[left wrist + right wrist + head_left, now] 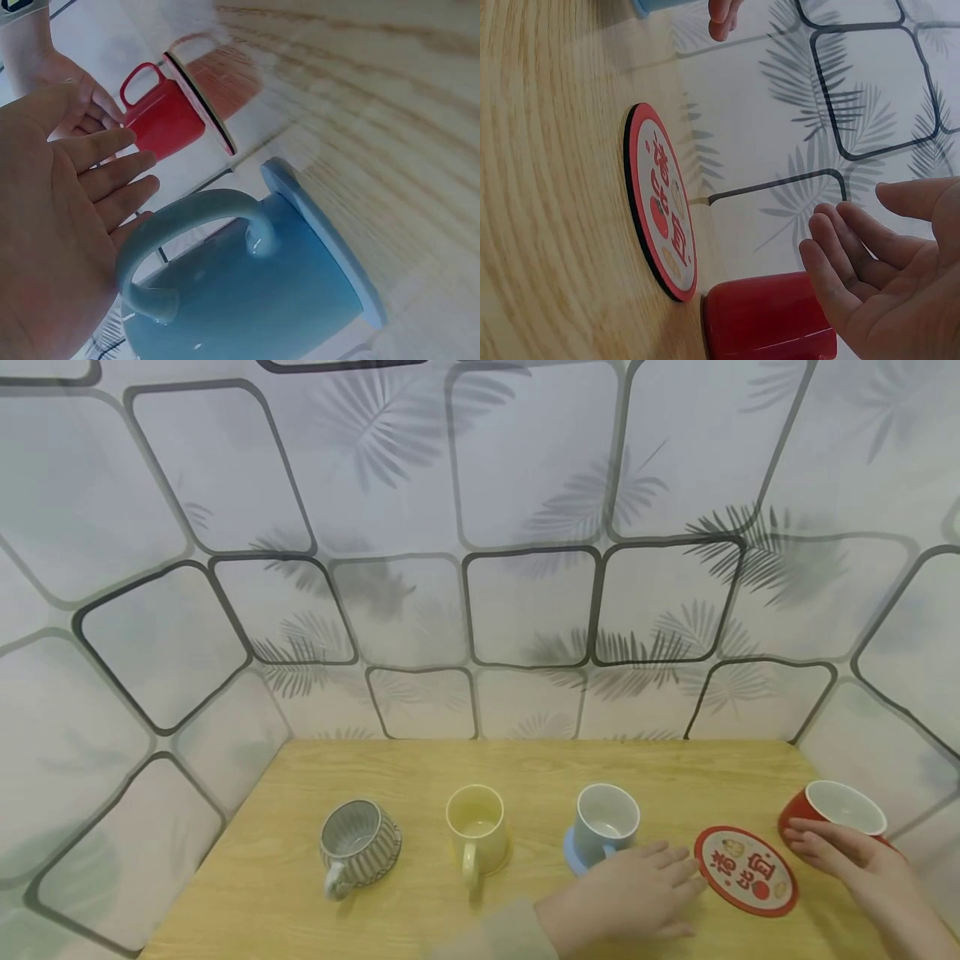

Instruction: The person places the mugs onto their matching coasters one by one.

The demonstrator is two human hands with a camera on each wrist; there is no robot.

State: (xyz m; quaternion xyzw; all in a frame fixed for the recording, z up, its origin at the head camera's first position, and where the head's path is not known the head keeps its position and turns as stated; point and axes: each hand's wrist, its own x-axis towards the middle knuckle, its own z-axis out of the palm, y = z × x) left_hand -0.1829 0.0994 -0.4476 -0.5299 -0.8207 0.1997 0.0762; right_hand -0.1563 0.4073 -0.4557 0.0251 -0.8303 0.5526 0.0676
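Observation:
My left hand (630,889) hovers between the light blue mug (240,300) and the round red-rimmed coaster (746,870), its fingers straight and nothing in them. The blue mug stands on a blue coaster (573,853), its handle beside my left palm. At the right, my right hand (862,868) is beside the red mug (772,315), white inside, with fingers loosely bent. Whether its fingertips touch the mug, I cannot tell. In the right wrist view, the red-rimmed coaster lies flat on the table next to the red mug, with red characters on its top.
A yellow mug (487,845) on a yellow coaster stands left of the blue mug. Farther left is a grey ribbed mug (381,856), its handle toward me. The wooden table (420,768) meets a leaf-patterned cloth wall (532,610) at the back and sides.

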